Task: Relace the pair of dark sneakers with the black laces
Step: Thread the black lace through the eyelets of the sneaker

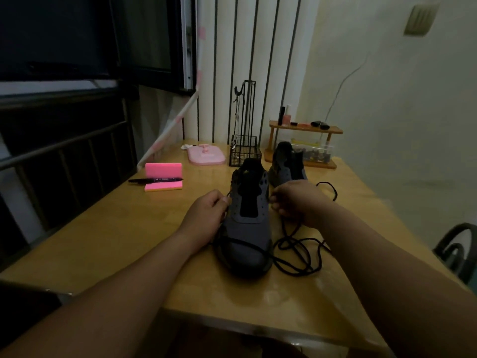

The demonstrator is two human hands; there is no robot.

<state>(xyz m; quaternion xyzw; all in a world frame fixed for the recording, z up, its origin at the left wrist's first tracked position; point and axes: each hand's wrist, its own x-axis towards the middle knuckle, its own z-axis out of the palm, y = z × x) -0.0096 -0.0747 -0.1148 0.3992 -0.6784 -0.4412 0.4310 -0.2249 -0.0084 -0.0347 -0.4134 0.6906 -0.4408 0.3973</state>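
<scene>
A dark sneaker (246, 228) stands on the wooden table (129, 236), toe toward me, its eyelets bare. My left hand (206, 215) pinches a black lace end at the sneaker's left eyelet row. At the right eyelet row, my right hand (299, 202) curls its fingers around the lace. The black lace (296, 251) crosses the toe and lies in loose loops on the table to the right of the shoe. The second dark sneaker (286, 161) stands behind, unlaced, and another lace loop (329, 188) lies beside it.
A pink sticky-note pad (164, 179) with a black marker (154, 180) lies at the left. At the back stand a pink stand (206, 156), a black wire basket (244, 151) and a wooden shelf (304, 130) with small bottles. A dark chair (456, 249) is at the right edge.
</scene>
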